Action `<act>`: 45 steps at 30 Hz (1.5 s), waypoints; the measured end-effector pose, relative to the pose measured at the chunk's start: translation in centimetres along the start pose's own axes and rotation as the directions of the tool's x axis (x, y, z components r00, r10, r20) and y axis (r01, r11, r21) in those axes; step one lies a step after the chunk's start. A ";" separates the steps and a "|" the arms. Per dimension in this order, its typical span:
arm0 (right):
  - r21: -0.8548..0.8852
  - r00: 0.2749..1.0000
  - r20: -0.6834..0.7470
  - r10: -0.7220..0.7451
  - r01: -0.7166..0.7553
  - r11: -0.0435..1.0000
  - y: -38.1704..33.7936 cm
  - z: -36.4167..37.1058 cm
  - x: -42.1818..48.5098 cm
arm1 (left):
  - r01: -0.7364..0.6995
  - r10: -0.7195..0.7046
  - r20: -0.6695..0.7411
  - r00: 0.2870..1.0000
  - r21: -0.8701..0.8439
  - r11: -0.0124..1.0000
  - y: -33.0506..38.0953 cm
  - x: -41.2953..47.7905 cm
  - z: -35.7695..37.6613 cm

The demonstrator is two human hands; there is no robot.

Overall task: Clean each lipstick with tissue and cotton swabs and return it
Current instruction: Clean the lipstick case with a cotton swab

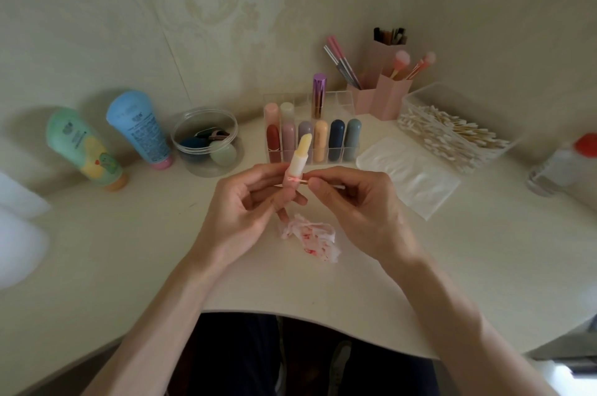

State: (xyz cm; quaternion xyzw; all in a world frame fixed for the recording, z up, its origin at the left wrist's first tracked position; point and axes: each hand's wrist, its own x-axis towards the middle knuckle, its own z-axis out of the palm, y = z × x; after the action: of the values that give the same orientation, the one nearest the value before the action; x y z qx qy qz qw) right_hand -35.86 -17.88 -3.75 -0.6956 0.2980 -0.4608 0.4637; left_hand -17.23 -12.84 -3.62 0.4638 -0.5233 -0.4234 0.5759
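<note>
Our left hand's (pixel 245 201) fingers (pixel 271 171) curl round the pink base of a lipstick (pixel 298 156) and hold it nearly upright above the table (pixel 129 250), its pale yellow stick wound out and leaning slightly right. Our right hand (pixel 352 201) pinches a swab (pixel 303 181) between thumb and forefinger, the stick lying almost level; its pink-stained tip touches the tube where the white sleeve meets the base, and the other, white end pokes out past the fingers. Just below both hands a crumpled tissue (pixel 311 239) with red smears lies on the table. Behind the lipstick stands a clear rack (pixel 336 96) with capped lipsticks in its front and back rows, one tall purple one at the back. To the right of the rack lie a flat white pack (pixel 410 176) and a clear box (pixel 429 88) full of swabs, with pink brush holders (pixel 387 98) behind. To the left sit a round jar (pixel 206 142), a blue tube (pixel 139 130) and a green tube (pixel 82 150). At the far right stands a red-capped bottle (pixel 565 163).
</note>
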 end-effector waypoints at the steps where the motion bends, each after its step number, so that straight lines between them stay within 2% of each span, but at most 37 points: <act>1: -0.010 1.000 0.000 0.003 -0.003 1.000 0.1 0.0 0.0 | 0.003 -0.003 -0.006 1.000 0.009 1.000 -0.1 0.0 0.0; 5: -0.027 1.000 0.021 0.020 -0.019 0.999 0.2 0.2 -0.2 | -0.011 0.011 -0.055 0.998 0.006 1.000 -0.3 0.1 -0.1; 11: -0.030 1.000 0.011 0.020 -0.020 0.999 0.4 0.0 -0.1 | 0.006 -0.005 0.051 0.999 -0.015 1.000 -0.5 0.0 -0.1; 18: -0.071 1.000 0.000 -0.002 0.003 0.997 0.3 0.0 -0.2 | -0.054 0.049 0.071 0.996 0.064 0.997 -0.6 0.1 -0.3; 21: -0.084 1.000 0.005 -0.002 0.002 0.996 0.3 0.0 -0.2 | -0.061 0.060 0.022 0.998 0.071 0.996 -0.4 0.1 -0.2; 24: -0.079 1.000 -0.003 -0.010 0.010 0.997 0.4 0.0 -0.1 | -0.042 0.047 -0.135 0.990 0.038 0.998 0.0 0.2 -0.1; 26: -0.078 1.000 -0.007 -0.011 0.010 0.997 0.3 0.1 -0.2 | -0.042 0.045 -0.170 0.984 0.021 0.999 0.1 0.2 0.0; 32: -0.066 1.000 -0.019 -0.014 0.013 0.998 0.1 0.0 -0.2 | -0.041 0.046 -0.098 0.994 0.052 0.998 0.0 0.1 0.0; 38: -0.129 0.999 0.011 -0.038 0.039 0.991 0.2 0.4 -0.4 | -0.033 0.036 -0.132 0.991 0.025 0.999 -0.3 0.2 0.0; 42: -0.140 0.999 -0.020 -0.048 0.045 0.989 0.3 0.2 -0.2 | -0.016 0.016 -0.051 0.999 -0.003 1.000 -0.5 0.2 0.1; 45: -0.144 0.999 -0.019 -0.036 0.033 0.989 0.3 0.2 -0.2 | -0.029 0.028 0.020 0.999 0.038 0.999 -0.9 0.2 -0.1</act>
State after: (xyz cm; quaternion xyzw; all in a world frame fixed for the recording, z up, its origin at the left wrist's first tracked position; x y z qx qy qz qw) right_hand -35.76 -17.74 -4.12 -0.7273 0.3231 -0.4536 0.4011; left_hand -17.14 -13.19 -4.43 0.4633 -0.5433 -0.4095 0.5679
